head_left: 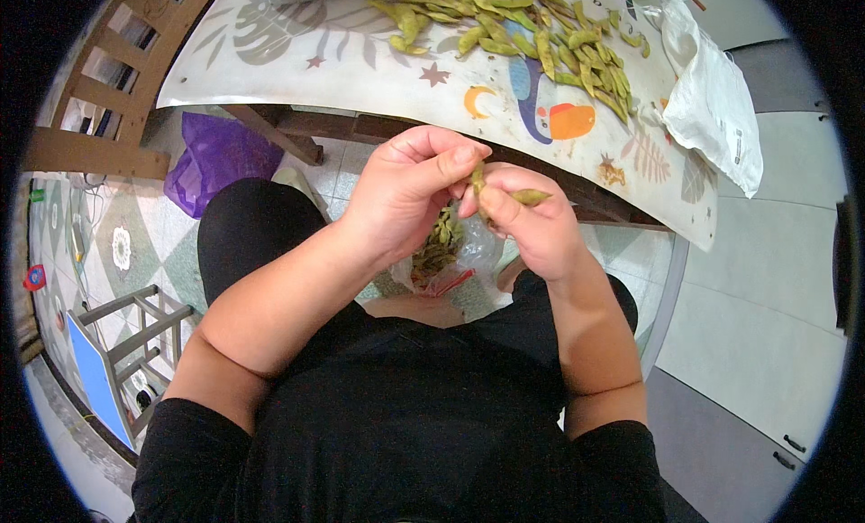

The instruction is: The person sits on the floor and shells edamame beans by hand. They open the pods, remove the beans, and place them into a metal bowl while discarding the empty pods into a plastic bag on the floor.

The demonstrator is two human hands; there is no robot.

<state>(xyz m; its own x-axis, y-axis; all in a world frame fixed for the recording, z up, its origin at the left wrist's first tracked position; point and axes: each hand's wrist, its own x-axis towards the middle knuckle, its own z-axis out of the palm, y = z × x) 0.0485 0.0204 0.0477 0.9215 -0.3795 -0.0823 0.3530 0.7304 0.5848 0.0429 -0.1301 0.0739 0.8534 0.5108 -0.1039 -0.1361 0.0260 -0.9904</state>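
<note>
Above my lap, my left hand (407, 194) and my right hand (532, 218) meet in front of the table edge. My right thumb and fingers pinch a yellow-green edamame pod (531, 198), whose pointed end sticks out to the right. The left thumb and forefinger are pressed together at a green part of the pod between the two hands. Fingers cover most of it, so I cannot tell whether it is split or a second pod is there. Below, between my legs, a clear plastic bag (480, 246) holds pods and husks (439, 244).
A heap of edamame pods (541, 36) lies on the patterned tablecloth (360, 81). At the table's right edge rests a white plastic bag (707, 90). Left of my knee is a purple bag (216, 158); farther left stands a stool with a blue top (97, 379).
</note>
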